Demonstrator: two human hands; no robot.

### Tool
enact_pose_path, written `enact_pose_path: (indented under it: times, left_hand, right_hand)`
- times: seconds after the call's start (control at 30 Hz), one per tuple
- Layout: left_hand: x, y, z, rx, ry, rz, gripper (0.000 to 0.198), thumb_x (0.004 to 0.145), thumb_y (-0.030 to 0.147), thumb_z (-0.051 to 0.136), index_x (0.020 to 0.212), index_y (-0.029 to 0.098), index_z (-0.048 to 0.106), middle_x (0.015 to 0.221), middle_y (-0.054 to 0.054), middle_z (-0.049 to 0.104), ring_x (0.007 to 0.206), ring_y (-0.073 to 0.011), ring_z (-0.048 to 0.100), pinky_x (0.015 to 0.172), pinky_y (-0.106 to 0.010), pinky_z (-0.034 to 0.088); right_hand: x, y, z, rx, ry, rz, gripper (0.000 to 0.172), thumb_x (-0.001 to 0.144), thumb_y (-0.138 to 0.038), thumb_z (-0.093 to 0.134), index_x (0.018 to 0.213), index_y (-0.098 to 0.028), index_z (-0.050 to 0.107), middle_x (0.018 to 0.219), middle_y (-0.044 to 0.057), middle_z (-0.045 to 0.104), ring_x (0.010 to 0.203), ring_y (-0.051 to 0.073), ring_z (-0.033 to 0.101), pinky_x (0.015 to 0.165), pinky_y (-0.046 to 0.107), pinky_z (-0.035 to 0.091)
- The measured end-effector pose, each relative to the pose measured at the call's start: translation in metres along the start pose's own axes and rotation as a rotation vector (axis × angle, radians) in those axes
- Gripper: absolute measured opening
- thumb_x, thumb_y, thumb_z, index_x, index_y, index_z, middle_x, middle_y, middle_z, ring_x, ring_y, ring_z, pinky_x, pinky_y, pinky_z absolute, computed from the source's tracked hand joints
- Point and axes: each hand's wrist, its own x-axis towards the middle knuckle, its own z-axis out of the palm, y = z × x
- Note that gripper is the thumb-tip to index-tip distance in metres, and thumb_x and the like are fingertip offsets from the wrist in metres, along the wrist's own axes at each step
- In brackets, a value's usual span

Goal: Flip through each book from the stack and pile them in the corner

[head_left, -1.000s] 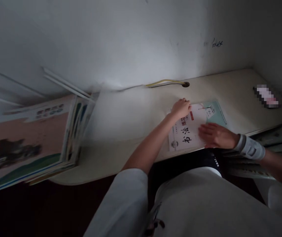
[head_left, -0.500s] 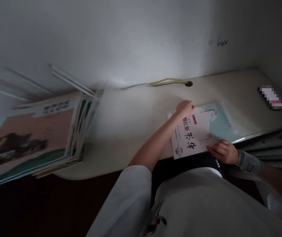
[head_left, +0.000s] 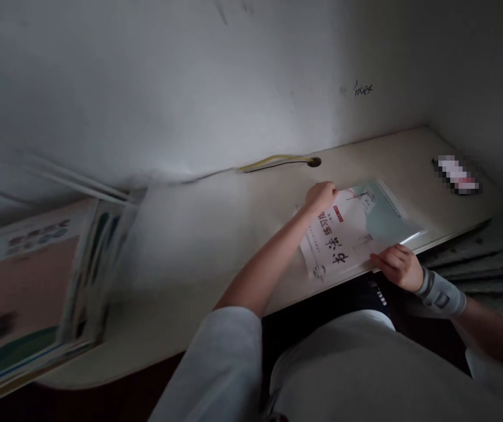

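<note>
a calligraphy workbook [head_left: 348,228] lies on the table [head_left: 181,281] near its front edge, between the person's hands. the left hand's [head_left: 320,196] fingers [head_left: 327,189] are curled close together at the workbook's top edge, though i can't tell if they're gripping it. the right hand's [head_left: 396,266] fingers [head_left: 386,259] sit slightly apart, resting on its lower edge. a stack of picture books [head_left: 27,281] sits blurred at the table's left end.
</note>
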Motion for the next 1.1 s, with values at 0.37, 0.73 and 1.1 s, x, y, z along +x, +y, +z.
enact_pose_path:
  times: [0.37, 0.73, 1.1]
  left_hand:
    - [0.124, 0.053, 0.012, 0.048, 0.092, 0.111, 0.032, 0.092, 0.023, 0.039, 0.111, 0.016, 0.064, 0.117, -0.016, 0.064, 0.11, -0.0259, 0.058, 0.091, -0.04, 0.042]
    - [0.113, 0.05, 0.018, 0.203, 0.089, 0.125, 0.056, 0.096, 0.046, 0.028, 0.145, 0.022, 0.032, 0.157, -0.013, 0.021, 0.144, -0.0349, 0.014, 0.108, -0.063, 0.022]
    - [0.084, 0.037, 0.032, 0.23, -0.028, 0.043, 0.074, 0.089, 0.065, 0.03, 0.149, 0.023, 0.026, 0.156, -0.017, 0.021, 0.14, -0.0455, 0.018, 0.11, -0.056, 0.021]
  right_hand:
    - [0.025, 0.106, 0.019, -0.362, -0.289, 0.274, 0.028, 0.087, -0.011, 0.049, 0.108, -0.015, 0.067, 0.117, 0.016, 0.065, 0.106, 0.027, 0.058, 0.085, 0.039, 0.047]
    - [0.082, 0.174, 0.051, -0.276, -0.578, 0.511, 0.042, 0.093, -0.014, 0.034, 0.13, -0.006, 0.052, 0.121, 0.025, 0.059, 0.111, 0.028, 0.056, 0.093, 0.041, 0.043]
    - [0.074, 0.195, 0.06, -0.284, -0.57, 0.486, 0.042, 0.094, -0.014, 0.033, 0.13, -0.005, 0.051, 0.122, 0.026, 0.057, 0.111, 0.029, 0.055, 0.095, 0.043, 0.039]
